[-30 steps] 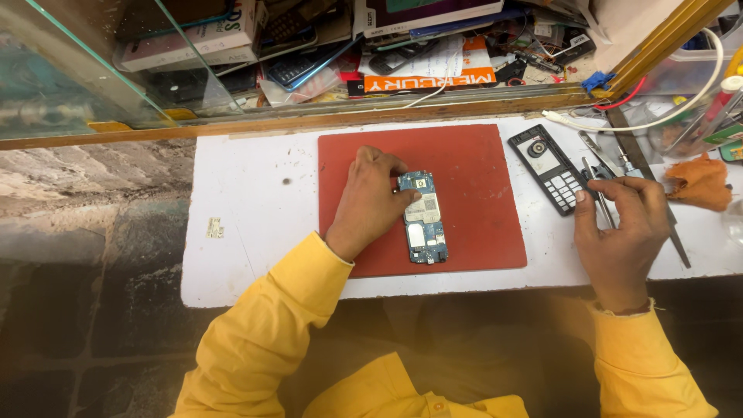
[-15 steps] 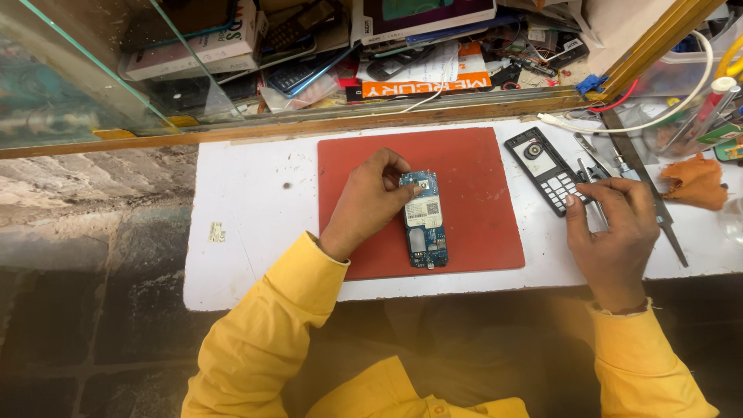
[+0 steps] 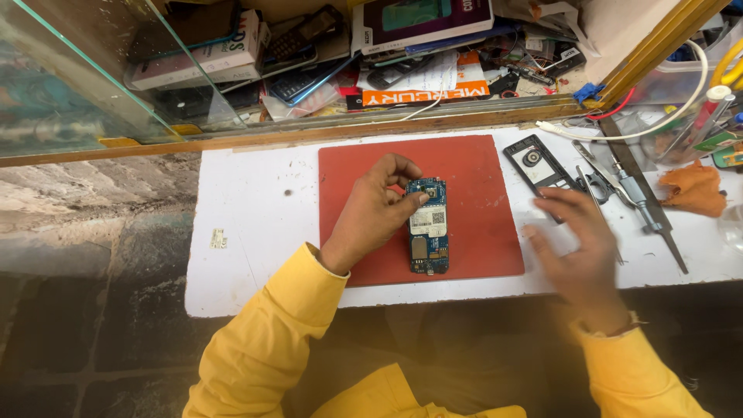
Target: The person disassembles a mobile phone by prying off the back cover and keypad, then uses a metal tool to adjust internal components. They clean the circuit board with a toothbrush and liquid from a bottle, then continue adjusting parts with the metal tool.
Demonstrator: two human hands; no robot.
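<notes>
A blue phone circuit board [image 3: 428, 226] lies lengthwise on a red work mat [image 3: 480, 170]. My left hand [image 3: 374, 213] rests on the mat and pinches the board's upper left edge with thumb and fingers. My right hand [image 3: 574, 248] hovers flat over the white table just right of the mat, fingers spread, holding nothing; it is motion-blurred. Right behind its fingertips lies a black phone housing [image 3: 535, 162]. Both arms wear yellow sleeves.
Tweezers, a screwdriver and a metal file [image 3: 642, 193] lie right of the housing, beside an orange cloth [image 3: 696, 190] and a white cable [image 3: 658, 124]. Behind a wooden ledge [image 3: 309, 133] sits a glass case with phones and boxes. A stone floor lies left.
My right hand has left the tools beside the phone housing and moved left and nearer to me, its fingers now spread. My left hand still holds the board.
</notes>
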